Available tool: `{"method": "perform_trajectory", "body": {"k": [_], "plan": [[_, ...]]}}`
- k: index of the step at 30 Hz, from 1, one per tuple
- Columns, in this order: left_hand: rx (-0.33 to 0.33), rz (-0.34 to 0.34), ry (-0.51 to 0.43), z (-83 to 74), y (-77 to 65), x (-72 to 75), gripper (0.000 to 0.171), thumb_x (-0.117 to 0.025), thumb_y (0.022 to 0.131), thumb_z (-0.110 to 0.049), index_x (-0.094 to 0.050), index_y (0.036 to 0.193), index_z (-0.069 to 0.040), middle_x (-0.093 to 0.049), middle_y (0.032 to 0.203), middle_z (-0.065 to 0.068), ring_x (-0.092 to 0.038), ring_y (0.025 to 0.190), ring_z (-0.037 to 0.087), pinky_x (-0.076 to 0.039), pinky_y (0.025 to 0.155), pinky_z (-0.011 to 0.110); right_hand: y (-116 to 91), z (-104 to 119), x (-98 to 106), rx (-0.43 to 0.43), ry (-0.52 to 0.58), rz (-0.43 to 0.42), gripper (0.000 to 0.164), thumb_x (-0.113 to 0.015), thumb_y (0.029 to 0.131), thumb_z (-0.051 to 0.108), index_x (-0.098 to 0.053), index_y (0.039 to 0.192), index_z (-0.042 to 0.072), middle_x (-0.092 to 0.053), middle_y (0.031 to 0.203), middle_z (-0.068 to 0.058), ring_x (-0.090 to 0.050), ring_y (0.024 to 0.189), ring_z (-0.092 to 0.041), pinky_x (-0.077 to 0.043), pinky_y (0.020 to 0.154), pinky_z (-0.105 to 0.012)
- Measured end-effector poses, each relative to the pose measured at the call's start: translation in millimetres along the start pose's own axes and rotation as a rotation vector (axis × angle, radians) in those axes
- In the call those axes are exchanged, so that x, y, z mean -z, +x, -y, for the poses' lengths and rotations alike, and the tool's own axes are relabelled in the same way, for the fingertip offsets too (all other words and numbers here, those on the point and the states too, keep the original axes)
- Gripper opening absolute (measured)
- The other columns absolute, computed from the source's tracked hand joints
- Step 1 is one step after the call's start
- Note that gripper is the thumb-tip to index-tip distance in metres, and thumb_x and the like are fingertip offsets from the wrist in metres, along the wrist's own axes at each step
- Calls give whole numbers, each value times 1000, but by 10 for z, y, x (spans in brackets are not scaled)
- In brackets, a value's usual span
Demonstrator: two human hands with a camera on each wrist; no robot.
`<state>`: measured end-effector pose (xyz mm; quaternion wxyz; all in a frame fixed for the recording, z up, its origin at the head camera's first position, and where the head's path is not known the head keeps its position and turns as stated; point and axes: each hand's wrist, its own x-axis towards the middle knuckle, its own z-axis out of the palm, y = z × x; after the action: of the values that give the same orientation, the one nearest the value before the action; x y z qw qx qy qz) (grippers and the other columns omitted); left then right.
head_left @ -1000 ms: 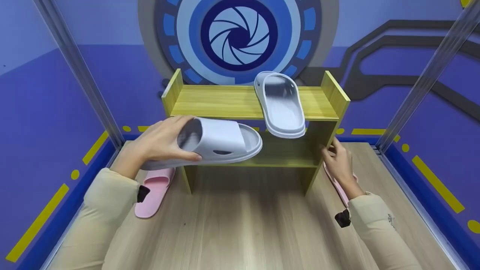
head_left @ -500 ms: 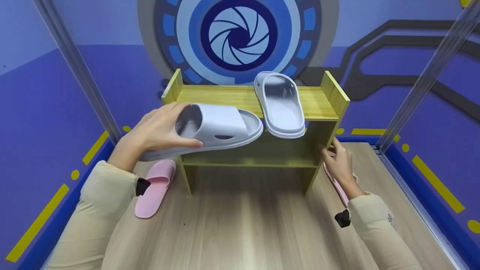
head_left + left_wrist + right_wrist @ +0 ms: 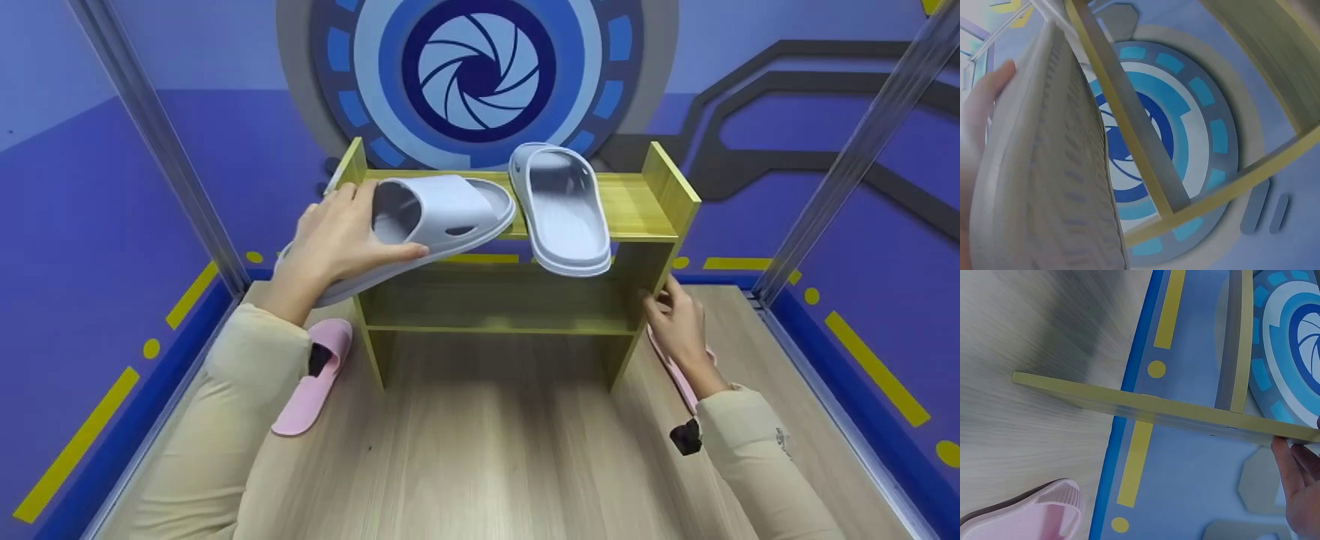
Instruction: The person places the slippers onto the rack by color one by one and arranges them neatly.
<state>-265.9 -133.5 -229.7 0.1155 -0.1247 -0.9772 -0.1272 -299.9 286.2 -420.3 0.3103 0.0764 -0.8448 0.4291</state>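
My left hand (image 3: 337, 236) grips a light grey slipper (image 3: 454, 202) by its heel end, thumb along the near side. The slipper is raised at the front left of the wooden shoe rack (image 3: 637, 206), toe pointing right, overlapping the top shelf in view. Its patterned sole (image 3: 1067, 163) fills the left of the left wrist view. A matching grey slipper (image 3: 566, 210) rests on the top shelf, its open heel end overhanging the front edge. My right hand (image 3: 679, 326) holds the front edge of the rack's right side panel (image 3: 1168, 410) between fingers and thumb.
On the floor left of the rack lies a pink slipper (image 3: 304, 401), partly behind my left wrist strap. Another pink slipper (image 3: 1030, 517) lies on the right, mostly hidden by my right arm in the head view. Blue patterned walls and metal posts (image 3: 847, 157) surround the floor.
My left hand has raised the grey slipper from before the middle of the rack to top-shelf height, tilting its toe upward. My right hand stays at the side panel.
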Motion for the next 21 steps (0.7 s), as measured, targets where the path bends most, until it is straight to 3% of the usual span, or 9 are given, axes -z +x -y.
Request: {"method": "perform_trajectory", "body": {"k": [6,13,16,21], "plan": [[79,18,45,-63,123,-73,112,-49,56,-80,-28,133,-1,-41,122,20,-38,110,34,-31,87,53,1,-5,0,-5,-12,-4,27,-59,82,9,-56,108,3,-61,102,-16,-61,85,-28,-50,65,-39],[148,26,34,-125,207,-120,110,-50,59,-78,-27,133,1,-40,123,22,-37,112,35,-29,89,54,-4,3,9,-5,-10,7,28,-57,83,10,-55,110,4,-60,104,-16,-60,86,-29,-49,66,-39],[148,42,11,-137,217,-111,108,-51,62,-74,-26,133,3,-40,124,23,-37,112,36,-28,90,54,-5,6,12,-7,-10,14,29,-58,83,11,-55,111,4,-60,105,-16,-60,87,-28,-50,67,-38],[92,95,-51,-111,204,-61,91,-55,69,-57,-28,131,3,-40,123,21,-39,108,35,-31,88,51,-5,2,9,-3,-6,17,30,-57,83,11,-55,112,4,-59,105,-17,-60,88,-30,-49,67,-39]]}}
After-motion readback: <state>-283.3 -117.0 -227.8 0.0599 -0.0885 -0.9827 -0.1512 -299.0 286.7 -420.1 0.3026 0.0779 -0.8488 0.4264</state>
